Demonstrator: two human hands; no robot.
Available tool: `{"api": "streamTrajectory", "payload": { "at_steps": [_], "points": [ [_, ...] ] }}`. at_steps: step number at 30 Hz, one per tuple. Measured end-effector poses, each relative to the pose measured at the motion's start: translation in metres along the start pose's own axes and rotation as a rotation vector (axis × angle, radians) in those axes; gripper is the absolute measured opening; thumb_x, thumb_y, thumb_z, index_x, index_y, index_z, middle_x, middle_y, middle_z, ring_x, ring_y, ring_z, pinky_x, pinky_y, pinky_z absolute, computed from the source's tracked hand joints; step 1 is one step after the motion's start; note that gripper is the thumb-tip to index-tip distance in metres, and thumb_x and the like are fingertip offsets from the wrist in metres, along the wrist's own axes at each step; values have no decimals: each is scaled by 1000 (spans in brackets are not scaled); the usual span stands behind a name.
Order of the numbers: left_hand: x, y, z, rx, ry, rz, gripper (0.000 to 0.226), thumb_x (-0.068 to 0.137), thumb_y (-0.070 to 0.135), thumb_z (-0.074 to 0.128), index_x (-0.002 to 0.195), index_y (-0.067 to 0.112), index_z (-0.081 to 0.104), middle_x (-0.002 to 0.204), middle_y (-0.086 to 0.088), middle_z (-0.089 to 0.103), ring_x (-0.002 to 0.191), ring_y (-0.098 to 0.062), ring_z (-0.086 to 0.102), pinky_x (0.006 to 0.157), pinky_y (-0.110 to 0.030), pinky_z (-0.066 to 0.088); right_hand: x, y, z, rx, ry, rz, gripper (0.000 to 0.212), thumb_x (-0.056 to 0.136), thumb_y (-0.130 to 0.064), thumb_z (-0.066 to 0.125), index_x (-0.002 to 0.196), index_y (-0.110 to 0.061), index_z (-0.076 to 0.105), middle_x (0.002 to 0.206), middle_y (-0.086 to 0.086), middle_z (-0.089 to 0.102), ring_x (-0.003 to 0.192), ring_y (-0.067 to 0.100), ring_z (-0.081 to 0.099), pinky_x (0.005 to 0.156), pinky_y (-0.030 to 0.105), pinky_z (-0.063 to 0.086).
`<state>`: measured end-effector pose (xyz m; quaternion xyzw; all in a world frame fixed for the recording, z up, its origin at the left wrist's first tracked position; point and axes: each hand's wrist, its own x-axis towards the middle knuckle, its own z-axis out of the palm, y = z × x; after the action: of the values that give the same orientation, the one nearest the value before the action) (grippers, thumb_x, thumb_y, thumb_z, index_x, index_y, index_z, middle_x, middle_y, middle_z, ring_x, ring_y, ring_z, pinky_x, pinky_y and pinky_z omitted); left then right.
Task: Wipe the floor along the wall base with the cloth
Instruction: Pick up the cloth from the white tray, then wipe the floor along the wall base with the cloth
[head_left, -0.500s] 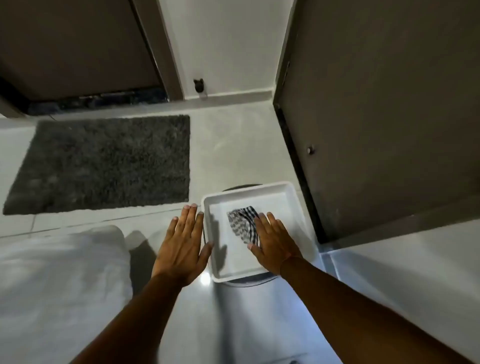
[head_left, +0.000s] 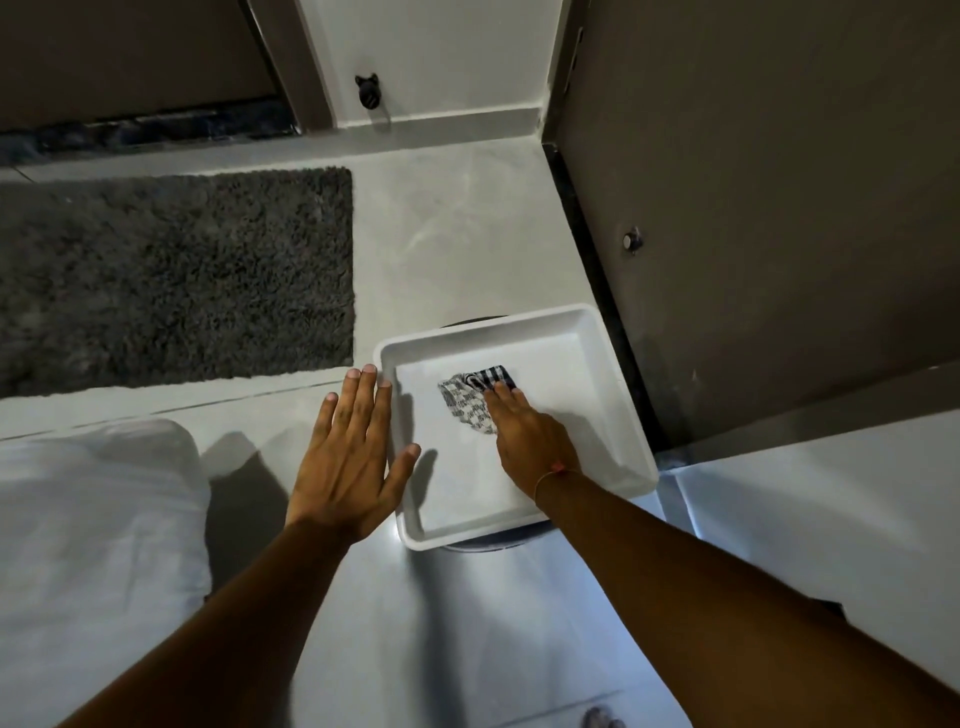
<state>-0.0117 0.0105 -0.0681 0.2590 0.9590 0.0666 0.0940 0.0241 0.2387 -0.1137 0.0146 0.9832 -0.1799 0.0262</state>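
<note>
A person reaches with the right hand (head_left: 524, 441) into a white tray (head_left: 623, 415) on the floor (head_left: 457, 234), fingers laid flat on a checked cloth (head_left: 465, 402) bunched near the tray's middle, pressing it down rather than clamped around it, likely soaking or gathering it before wiping. The left hand (head_left: 353, 452), fingers spread apart and holding nothing, rests at the tray's 9 o'clock edge, apparently to steady it. The tray sits close to a brown door (head_left: 779, 208) at 3 o'clock; the wall base (head_left: 457, 122) runs at 12 o'clock, not yet wiped. Counted: two hands, one cloth, one tray, one dark mat (head_left: 171, 275) at 10 o'clock
</note>
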Motion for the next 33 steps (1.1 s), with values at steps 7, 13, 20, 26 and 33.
{"api": "streamTrajectory", "payload": {
  "at_steps": [7,13,20,26,33],
  "points": [
    [-11,16,-32,31,42,85,81,99,59,12,157,3,11,167,-17,1,156,-29,-3,125,-50,11,-21,-10,-49,7,228,139,60,70,12,71,126,-5,60,125,16,65,108,32,66,66,40,59],
    [-36,73,-63,20,53,218,78,100,56,16,157,3,9,167,-18,2,156,-30,-2,126,-49,6,-90,5,-106,24,320,250,59,82,8,62,137,-8,49,141,11,53,129,27,51,91,36,52],
    [-121,153,10,-124,22,382,76,99,48,33,156,0,20,166,-20,14,155,-34,10,125,-47,8,-320,35,-35,81,461,635,60,84,-4,67,140,-13,47,141,11,53,124,26,56,85,37,56],
    [-161,190,177,-14,-147,485,77,101,55,22,156,2,18,166,-19,13,154,-34,12,122,-41,5,-457,101,98,-152,268,793,51,78,4,48,127,0,57,130,16,61,117,32,60,89,43,54],
    [-135,199,331,30,-177,542,80,98,59,21,158,6,13,167,-15,8,155,-32,7,123,-31,-9,-455,181,219,-123,205,909,54,76,14,60,129,2,54,132,20,59,121,35,57,95,41,51]
  ]
}}
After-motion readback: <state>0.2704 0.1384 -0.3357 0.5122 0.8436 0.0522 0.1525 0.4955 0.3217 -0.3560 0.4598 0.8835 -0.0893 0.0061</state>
